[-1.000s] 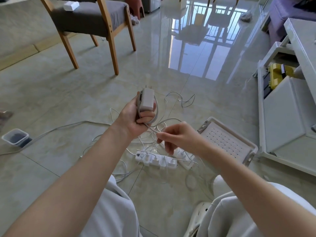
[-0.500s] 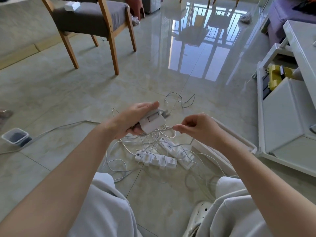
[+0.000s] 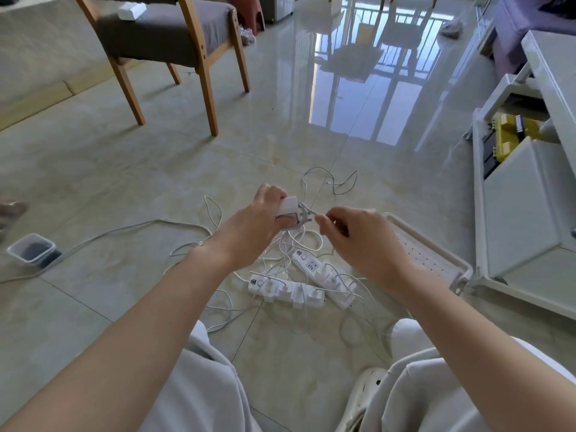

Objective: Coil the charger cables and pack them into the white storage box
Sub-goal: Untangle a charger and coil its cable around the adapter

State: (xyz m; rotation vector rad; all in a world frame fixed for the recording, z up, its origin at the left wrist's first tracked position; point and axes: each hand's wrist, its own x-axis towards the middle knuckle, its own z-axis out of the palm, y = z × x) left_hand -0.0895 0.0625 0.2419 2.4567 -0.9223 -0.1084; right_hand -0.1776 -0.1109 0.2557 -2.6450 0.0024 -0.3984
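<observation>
My left hand (image 3: 258,222) grips a white charger block (image 3: 289,206) with its cable wound around it, held above the floor. My right hand (image 3: 358,241) pinches the cable's loose end (image 3: 311,213) just right of the block. Below lie two white power strips (image 3: 286,289) with plugs in them, amid a tangle of white cables (image 3: 293,244). The white storage box (image 3: 436,254) stands on the floor to the right, partly hidden by my right arm.
A wooden chair (image 3: 174,42) stands at the back left. A small clear container (image 3: 31,249) sits on the floor at left. A white cabinet (image 3: 523,194) lines the right side. A grey cable (image 3: 333,182) lies beyond my hands. My knees fill the bottom.
My left hand has lowered and tipped the charger block from upright to sideways. My right hand has come up beside it with the cable end as the wrap tightened.
</observation>
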